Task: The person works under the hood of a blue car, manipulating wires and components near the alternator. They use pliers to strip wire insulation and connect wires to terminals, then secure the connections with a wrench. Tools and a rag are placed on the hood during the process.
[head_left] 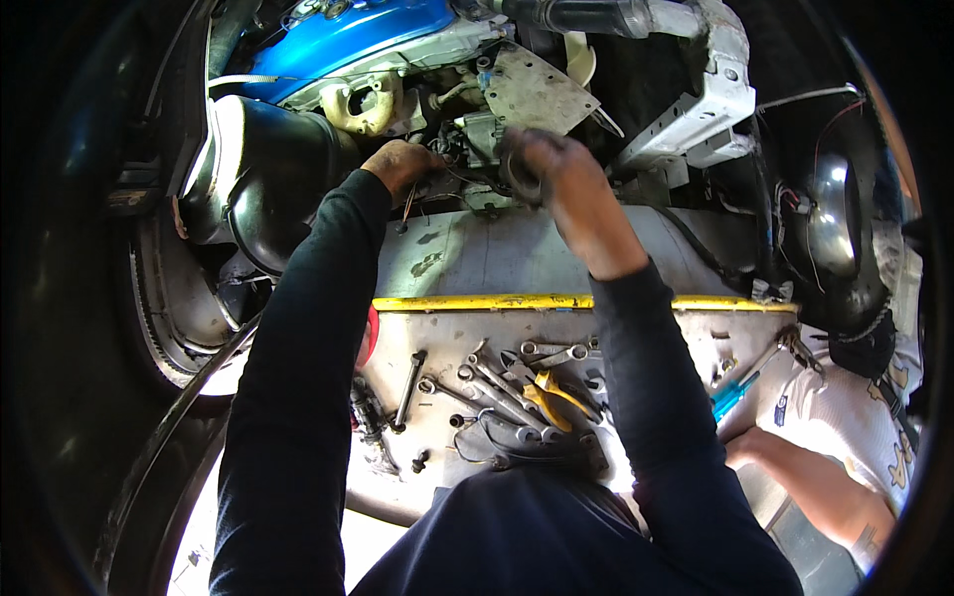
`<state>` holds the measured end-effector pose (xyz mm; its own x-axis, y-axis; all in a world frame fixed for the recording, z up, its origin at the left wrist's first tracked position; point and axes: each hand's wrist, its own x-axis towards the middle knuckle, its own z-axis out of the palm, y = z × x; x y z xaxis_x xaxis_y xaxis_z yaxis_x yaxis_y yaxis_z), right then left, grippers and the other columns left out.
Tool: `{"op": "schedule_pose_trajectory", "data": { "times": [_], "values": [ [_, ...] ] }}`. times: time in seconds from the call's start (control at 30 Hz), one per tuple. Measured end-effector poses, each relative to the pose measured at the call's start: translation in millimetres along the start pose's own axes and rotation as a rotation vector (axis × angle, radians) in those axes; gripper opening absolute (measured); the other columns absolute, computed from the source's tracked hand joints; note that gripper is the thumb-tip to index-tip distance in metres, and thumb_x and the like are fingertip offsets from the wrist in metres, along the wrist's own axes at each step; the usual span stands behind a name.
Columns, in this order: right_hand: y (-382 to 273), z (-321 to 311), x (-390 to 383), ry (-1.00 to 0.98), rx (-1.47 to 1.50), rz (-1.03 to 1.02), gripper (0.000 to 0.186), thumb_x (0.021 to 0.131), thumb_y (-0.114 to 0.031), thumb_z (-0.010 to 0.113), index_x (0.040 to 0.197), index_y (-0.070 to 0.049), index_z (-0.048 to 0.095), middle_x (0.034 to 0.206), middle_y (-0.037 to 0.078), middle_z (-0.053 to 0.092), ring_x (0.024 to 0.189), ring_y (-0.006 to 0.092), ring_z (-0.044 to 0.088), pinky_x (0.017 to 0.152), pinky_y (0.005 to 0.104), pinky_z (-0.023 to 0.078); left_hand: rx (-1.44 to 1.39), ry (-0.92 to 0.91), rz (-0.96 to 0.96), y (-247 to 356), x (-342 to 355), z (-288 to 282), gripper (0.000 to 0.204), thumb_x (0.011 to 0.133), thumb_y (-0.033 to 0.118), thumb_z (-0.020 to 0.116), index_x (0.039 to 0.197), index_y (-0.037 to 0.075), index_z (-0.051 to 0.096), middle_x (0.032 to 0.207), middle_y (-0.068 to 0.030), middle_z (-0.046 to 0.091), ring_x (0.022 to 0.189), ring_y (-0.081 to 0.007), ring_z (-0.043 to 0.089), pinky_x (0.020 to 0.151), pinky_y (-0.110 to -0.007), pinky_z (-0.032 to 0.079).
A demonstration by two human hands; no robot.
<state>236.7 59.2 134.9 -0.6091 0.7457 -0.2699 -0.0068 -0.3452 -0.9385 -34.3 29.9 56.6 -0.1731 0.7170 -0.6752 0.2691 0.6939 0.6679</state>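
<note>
Both my arms reach forward into an engine bay. My left hand (399, 167) is closed with the fingertips pinched at thin wires (409, 207), whose ends hang below it. To its right my right hand (581, 204) is raised and smeared by motion. Its fingers curl round a dark ring-shaped roll (523, 171), which looks like black tape. Between the hands sits a grey metal engine part (482, 137), with dark cabling in front of it. Beyond are a cream-coloured manifold (363, 105) and a flat metal plate with holes (542, 87).
A blue engine cover (348, 40) lies at the back. A yellow-edged panel (477, 303) crosses in front of me. Nearer lie several spanners (487, 392), yellow-handled pliers (552, 399) and a ratchet (407, 389). Another person's arm (810, 482) rests at right, beside a blue-handled tool (733, 395).
</note>
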Motion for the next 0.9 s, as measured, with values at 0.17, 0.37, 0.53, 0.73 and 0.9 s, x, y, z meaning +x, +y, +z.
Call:
{"op": "schedule_pose_trajectory", "data": {
  "times": [0.17, 0.37, 0.53, 0.73, 0.9],
  "values": [
    [-8, 25, -131, -0.265, -1.018, -0.329, 0.058, 0.084, -0.034, 0.08, 0.129, -0.003, 0.059, 0.111, 0.019, 0.061, 0.1, 0.0336, 0.062, 0.085, 0.0437, 0.056, -0.351, -0.058, -0.151, -3, -7, 2, 0.018, 0.094, 0.014, 0.073, 0.099, -0.003, 0.073, 0.087, -0.0068, 0.072, 0.069, -0.0136, 0.063, 0.06, -0.032, 0.052],
    [21, 52, -237, -0.414, -1.16, -0.225, 0.054, 0.081, -0.026, 0.076, 0.131, -0.009, 0.064, 0.124, 0.016, 0.059, 0.113, 0.0356, 0.057, 0.09, 0.0484, 0.053, 0.705, -0.058, 0.357, -16, -18, -11, 0.021, 0.092, 0.008, 0.063, 0.111, 0.003, 0.073, 0.098, -0.0143, 0.075, 0.086, -0.0239, 0.072, 0.079, -0.035, 0.055],
    [42, 51, -259, -0.283, -1.235, -0.232, 0.052, 0.087, -0.033, 0.072, 0.131, -0.008, 0.065, 0.124, 0.016, 0.061, 0.112, 0.0348, 0.058, 0.094, 0.0474, 0.047, 0.33, -0.022, 0.2, -20, -23, -1, 0.024, 0.088, 0.01, 0.059, 0.108, 0.009, 0.073, 0.096, -0.0203, 0.071, 0.092, -0.0342, 0.071, 0.081, -0.04, 0.056],
    [22, 11, -268, 0.069, -1.268, -0.096, 0.033, 0.078, -0.009, 0.075, 0.109, -0.005, 0.064, 0.102, 0.016, 0.059, 0.094, 0.0344, 0.06, 0.08, 0.0468, 0.051, 0.943, 0.008, 0.458, -26, -29, -10, 0.02, 0.091, 0.013, 0.061, 0.105, 0.007, 0.074, 0.094, -0.0147, 0.074, 0.089, -0.0301, 0.072, 0.079, -0.04, 0.055],
    [27, 8, -267, -0.103, -1.268, -0.169, 0.051, 0.076, -0.026, 0.082, 0.119, -0.007, 0.063, 0.121, 0.016, 0.056, 0.112, 0.0355, 0.056, 0.094, 0.0464, 0.049, 0.902, 0.009, 0.63, -42, -23, -16, 0.021, 0.091, 0.013, 0.062, 0.107, 0.006, 0.073, 0.09, -0.011, 0.071, 0.091, -0.0255, 0.07, 0.081, -0.037, 0.054]
  ]
}}
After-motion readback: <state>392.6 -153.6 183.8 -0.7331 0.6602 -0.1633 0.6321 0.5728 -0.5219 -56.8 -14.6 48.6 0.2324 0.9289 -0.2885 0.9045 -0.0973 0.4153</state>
